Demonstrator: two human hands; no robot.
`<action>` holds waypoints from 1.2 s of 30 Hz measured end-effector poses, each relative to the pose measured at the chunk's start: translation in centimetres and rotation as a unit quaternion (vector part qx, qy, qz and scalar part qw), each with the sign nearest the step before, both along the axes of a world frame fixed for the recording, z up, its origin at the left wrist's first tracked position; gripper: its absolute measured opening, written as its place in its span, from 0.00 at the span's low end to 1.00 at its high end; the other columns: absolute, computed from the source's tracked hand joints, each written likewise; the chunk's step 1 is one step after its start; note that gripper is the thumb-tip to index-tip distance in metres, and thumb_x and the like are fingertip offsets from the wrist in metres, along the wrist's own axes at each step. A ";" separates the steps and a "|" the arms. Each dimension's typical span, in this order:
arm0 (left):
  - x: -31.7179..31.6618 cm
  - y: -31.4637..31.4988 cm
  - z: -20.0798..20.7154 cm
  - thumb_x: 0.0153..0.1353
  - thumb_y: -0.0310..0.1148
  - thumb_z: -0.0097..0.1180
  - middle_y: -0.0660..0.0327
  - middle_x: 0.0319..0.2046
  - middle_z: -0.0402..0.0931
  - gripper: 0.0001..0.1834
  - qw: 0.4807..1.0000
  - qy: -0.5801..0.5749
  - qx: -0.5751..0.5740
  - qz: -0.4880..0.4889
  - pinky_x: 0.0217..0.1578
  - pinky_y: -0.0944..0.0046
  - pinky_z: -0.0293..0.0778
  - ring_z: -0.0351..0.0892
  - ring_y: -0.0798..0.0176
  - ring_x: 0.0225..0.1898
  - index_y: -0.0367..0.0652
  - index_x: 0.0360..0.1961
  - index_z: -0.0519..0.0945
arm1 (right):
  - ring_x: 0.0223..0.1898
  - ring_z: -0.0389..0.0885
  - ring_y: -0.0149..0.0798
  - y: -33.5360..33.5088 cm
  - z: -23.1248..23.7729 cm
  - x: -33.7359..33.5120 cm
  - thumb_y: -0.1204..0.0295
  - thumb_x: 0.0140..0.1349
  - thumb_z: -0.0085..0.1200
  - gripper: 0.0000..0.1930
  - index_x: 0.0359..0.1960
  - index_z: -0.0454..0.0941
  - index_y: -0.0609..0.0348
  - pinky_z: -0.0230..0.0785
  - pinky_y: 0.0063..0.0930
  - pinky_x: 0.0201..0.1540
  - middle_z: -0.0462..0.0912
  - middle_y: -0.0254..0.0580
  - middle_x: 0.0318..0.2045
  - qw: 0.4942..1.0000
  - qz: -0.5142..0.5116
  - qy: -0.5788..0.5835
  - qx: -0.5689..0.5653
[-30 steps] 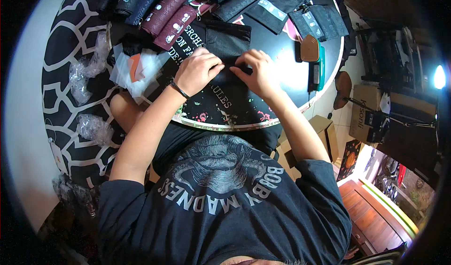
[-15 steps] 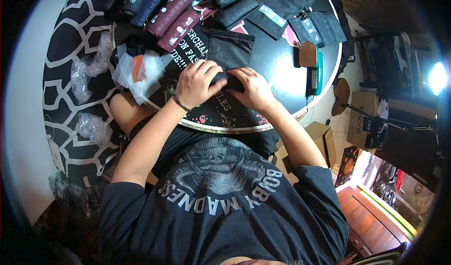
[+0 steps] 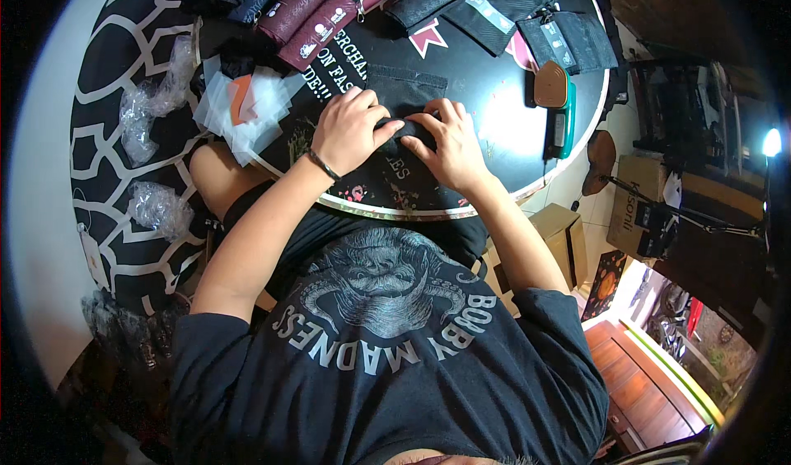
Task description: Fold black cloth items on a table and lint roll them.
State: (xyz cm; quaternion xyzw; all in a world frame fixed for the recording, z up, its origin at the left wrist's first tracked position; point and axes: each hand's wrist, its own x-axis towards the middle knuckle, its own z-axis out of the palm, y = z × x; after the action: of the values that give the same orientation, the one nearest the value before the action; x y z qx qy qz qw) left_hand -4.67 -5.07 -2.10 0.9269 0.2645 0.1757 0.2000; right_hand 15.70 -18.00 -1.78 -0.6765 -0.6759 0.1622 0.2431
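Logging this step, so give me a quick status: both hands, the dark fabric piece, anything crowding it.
Left hand and right hand both pressing the black fabric piece on the round table. Clear plastic sleeves just left; nothing blocking.

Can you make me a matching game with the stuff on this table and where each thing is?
1. dark fabric piece
2. maroon pouches
3. clear plastic bags
4. brown-and-teal tool

A. beside the left hand
B. under both hands
C. right of the right hand
D. far edge of the table

Pairs: 1-B, 2-D, 3-A, 4-C

round black table (image 3: pixel 503 127) on a black-and-white patterned rug (image 3: pixel 99 160).
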 end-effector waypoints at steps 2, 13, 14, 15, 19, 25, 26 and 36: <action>1.0 0.8 0.4 0.72 0.50 0.68 0.59 0.37 0.85 0.18 1.000 0.007 -0.009 0.006 0.49 0.48 0.82 0.86 0.49 0.47 0.46 0.33 0.88 | 0.60 0.77 0.55 0.4 0.0 0.0 0.55 0.66 0.74 0.24 0.57 0.88 0.54 0.70 0.50 0.63 0.80 0.47 0.56 0.999 -0.028 -0.037 -0.002; 3.7 5.0 -0.5 0.74 0.45 0.63 0.53 0.33 0.86 0.17 0.998 0.060 0.013 -0.013 0.39 0.43 0.84 0.89 0.43 0.36 0.46 0.31 0.89 | 0.67 0.81 0.50 -0.2 0.4 -2.8 0.69 0.59 0.73 0.30 0.65 0.83 0.58 0.68 0.51 0.76 0.85 0.44 0.62 0.992 -0.017 -0.059 0.107; 3.7 5.3 -0.7 0.74 0.45 0.63 0.53 0.32 0.86 0.17 0.999 0.030 0.040 -0.012 0.39 0.43 0.84 0.89 0.43 0.35 0.46 0.31 0.89 | 0.67 0.81 0.50 -0.1 0.1 -2.7 0.69 0.59 0.73 0.30 0.65 0.83 0.58 0.68 0.51 0.76 0.85 0.44 0.62 0.992 -0.018 -0.059 0.109; 3.9 5.4 -0.4 0.76 0.44 0.61 0.53 0.32 0.88 0.16 0.999 0.020 0.049 -0.001 0.37 0.45 0.84 0.89 0.44 0.34 0.46 0.35 0.89 | 0.68 0.80 0.50 0.0 -0.1 -2.4 0.70 0.58 0.73 0.32 0.67 0.81 0.58 0.68 0.51 0.76 0.85 0.45 0.63 0.991 -0.016 -0.086 0.101; 3.5 4.7 0.5 0.78 0.36 0.61 0.55 0.33 0.88 0.08 0.983 -0.146 0.031 0.103 0.32 0.49 0.82 0.90 0.46 0.33 0.45 0.40 0.84 | 0.68 0.80 0.53 1.2 0.4 -1.0 0.72 0.57 0.72 0.33 0.68 0.79 0.58 0.69 0.49 0.75 0.85 0.48 0.63 0.996 -0.009 -0.054 0.077; 1.1 2.2 0.3 0.67 0.44 0.72 0.59 0.51 0.88 0.18 0.988 -0.129 0.081 0.032 0.57 0.49 0.81 0.87 0.51 0.54 0.46 0.51 0.87 | 0.63 0.84 0.62 4.7 2.6 2.3 0.69 0.62 0.73 0.28 0.63 0.80 0.59 0.76 0.49 0.66 0.87 0.56 0.57 0.995 0.008 0.075 -0.069; 1.3 2.3 0.1 0.67 0.45 0.72 0.58 0.55 0.87 0.20 0.989 -0.117 0.077 0.036 0.59 0.49 0.80 0.85 0.50 0.58 0.45 0.53 0.87 | 0.63 0.83 0.63 5.3 2.7 3.1 0.67 0.64 0.73 0.27 0.64 0.80 0.59 0.77 0.49 0.64 0.87 0.56 0.58 0.987 0.013 0.102 -0.125; 2.9 5.7 -1.1 0.75 0.51 0.64 0.56 0.51 0.79 0.22 0.999 -0.027 0.024 0.020 0.56 0.47 0.81 0.82 0.47 0.56 0.42 0.52 0.86 | 0.54 0.85 0.64 8.1 0.4 4.4 0.61 0.71 0.69 0.25 0.60 0.83 0.70 0.78 0.49 0.59 0.84 0.61 0.48 0.992 0.002 0.110 -0.063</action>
State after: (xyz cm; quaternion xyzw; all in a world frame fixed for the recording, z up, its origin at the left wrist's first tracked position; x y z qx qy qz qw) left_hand -1.79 0.62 -3.20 0.9209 0.2729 0.2109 0.1815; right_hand 20.12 -9.89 -1.38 -0.6674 -0.6346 0.2786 0.2725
